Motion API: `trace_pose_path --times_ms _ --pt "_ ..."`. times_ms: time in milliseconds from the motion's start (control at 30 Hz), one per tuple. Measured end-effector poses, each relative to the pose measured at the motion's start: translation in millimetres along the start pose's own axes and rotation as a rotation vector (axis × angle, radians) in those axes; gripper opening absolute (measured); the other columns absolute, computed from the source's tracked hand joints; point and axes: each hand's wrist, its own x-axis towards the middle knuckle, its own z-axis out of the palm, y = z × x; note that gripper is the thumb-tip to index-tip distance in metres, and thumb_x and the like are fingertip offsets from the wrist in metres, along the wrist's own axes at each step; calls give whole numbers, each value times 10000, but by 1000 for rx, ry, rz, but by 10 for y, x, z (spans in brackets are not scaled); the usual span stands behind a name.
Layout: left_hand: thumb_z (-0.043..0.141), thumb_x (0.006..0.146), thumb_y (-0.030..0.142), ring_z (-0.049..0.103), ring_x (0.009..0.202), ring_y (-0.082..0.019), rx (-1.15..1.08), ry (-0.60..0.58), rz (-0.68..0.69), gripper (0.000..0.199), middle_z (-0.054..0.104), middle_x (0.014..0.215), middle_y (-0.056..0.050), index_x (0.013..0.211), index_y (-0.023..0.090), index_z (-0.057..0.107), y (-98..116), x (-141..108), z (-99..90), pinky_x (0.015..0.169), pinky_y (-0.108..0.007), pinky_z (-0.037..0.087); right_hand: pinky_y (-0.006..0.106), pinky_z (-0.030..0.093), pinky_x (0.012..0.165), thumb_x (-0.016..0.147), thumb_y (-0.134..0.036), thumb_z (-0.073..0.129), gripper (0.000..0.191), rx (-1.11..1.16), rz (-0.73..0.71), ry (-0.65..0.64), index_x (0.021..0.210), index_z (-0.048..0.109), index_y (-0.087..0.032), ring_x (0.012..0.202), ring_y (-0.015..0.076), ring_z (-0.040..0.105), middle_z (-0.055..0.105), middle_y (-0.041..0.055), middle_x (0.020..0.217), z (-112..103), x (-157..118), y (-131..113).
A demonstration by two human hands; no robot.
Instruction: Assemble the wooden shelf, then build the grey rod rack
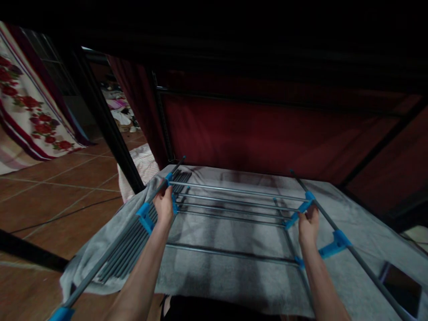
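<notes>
A partly assembled rack of grey metal tubes (234, 191) and blue plastic connectors (334, 244) stands on the grey blanket in front of me. My left hand (163, 207) is closed at its left side, by a long side pole and a blue connector (174, 203); the fingers are partly hidden behind the pole. On the opposite side my right hand (308, 225) grips the end of another blue connector (296, 215), thumb on the near face. Several crossbars run between the two sides. One lower tube (234, 254) crosses nearer to me.
Loose grey tubes (125, 252) lie side by side at the blanket's left. A dark-screened device (401, 287) rests at the lower right. Black frame posts (103, 116) and a red curtain (234, 133) surround the blanket (217, 278). A cable (67, 216) crosses the tiled floor.
</notes>
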Motion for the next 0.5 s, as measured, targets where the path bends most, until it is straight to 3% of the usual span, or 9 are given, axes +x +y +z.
trace_pose_path --times_ms 167,367,500 --pt "670 796 348 621 1159 -262 71 29 -36 385 696 1183 -121 1110 126 674 180 7 73 1119 -441 390 486 389 1040 724 -365 557 621 -7 -7 13 1321 522 -196 1186 298 551 588 121 1302 10 17 -190" --pt "676 791 338 633 1138 -274 111 81 -17 354 707 1150 -139 1051 99 686 90 51 103 1112 -434 399 477 445 966 726 -384 547 569 -110 12 27 1247 579 -157 1060 297 610 652 138 1163 -31 -24 -241" --pt "694 769 360 657 1081 -291 165 132 -24 358 724 1092 -133 1012 96 701 18 93 113 1077 -454 438 455 444 991 740 -374 533 549 -84 -13 56 1251 586 -182 1068 269 618 654 112 1183 -10 -23 -225"
